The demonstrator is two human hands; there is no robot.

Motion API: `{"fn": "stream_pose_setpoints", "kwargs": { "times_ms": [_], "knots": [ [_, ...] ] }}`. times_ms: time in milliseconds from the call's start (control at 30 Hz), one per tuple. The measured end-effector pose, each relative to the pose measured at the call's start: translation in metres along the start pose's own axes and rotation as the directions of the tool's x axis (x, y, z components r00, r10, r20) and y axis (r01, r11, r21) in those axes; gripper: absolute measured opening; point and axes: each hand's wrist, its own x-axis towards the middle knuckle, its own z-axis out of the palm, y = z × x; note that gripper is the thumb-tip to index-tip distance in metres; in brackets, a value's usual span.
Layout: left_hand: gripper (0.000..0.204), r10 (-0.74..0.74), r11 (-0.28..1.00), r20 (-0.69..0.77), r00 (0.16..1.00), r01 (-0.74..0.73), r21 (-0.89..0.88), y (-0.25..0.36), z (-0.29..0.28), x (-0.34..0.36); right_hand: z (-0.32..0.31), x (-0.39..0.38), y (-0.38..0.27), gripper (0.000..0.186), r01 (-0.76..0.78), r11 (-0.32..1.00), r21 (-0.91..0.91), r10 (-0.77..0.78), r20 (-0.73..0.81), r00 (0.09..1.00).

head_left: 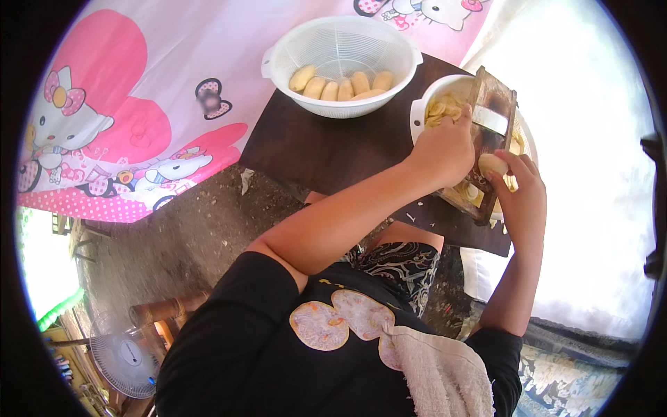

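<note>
No packages, labels, signs, screens.

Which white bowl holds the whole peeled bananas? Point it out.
The ribbed colander bowl at the table's far edge; the other white bowl, under the slicer, holds slices.

Both bare forearms rise from the lower middle of the frame toward the upper right. The left arm crosses diagonally, elbow bent near the centre, its hand (445, 149) curled into a loose fist, knuckles up. The right arm climbs steeply along the right side; its hand (520, 191) sits just beside the left, fingers (501, 174) closed in a pinch.
</note>
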Motion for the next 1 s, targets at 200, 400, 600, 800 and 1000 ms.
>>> {"fn": "stream_pose_setpoints", "kwargs": {
  "times_ms": [200,400,600,800,1000],
  "knots": [
    [0.055,0.028,0.999,-0.052,0.998,-0.026,0.027,0.002,0.006,-0.003,0.021,0.103,0.042,0.033,-0.012,0.997,-0.073,-0.002,-0.185,0.983],
    [0.055,0.024,0.999,-0.035,0.999,-0.023,0.026,0.003,0.005,-0.004,0.008,0.035,0.026,0.032,0.105,0.991,0.081,-0.098,-0.091,0.991],
    [0.054,0.027,0.999,-0.061,0.998,-0.025,0.035,-0.002,0.009,-0.003,0.015,0.012,0.023,0.034,0.164,0.978,-0.131,-0.179,-0.112,0.977],
    [0.055,0.009,0.999,-0.045,0.999,-0.007,0.044,0.004,0.005,-0.003,0.024,0.119,0.055,0.035,0.019,1.000,-0.019,-0.022,-0.185,0.982],
    [0.055,0.034,0.999,-0.084,0.996,-0.033,0.012,-0.001,0.010,-0.004,0.003,0.013,0.014,0.033,0.162,0.985,-0.053,-0.165,-0.046,0.985]
  ]
}}
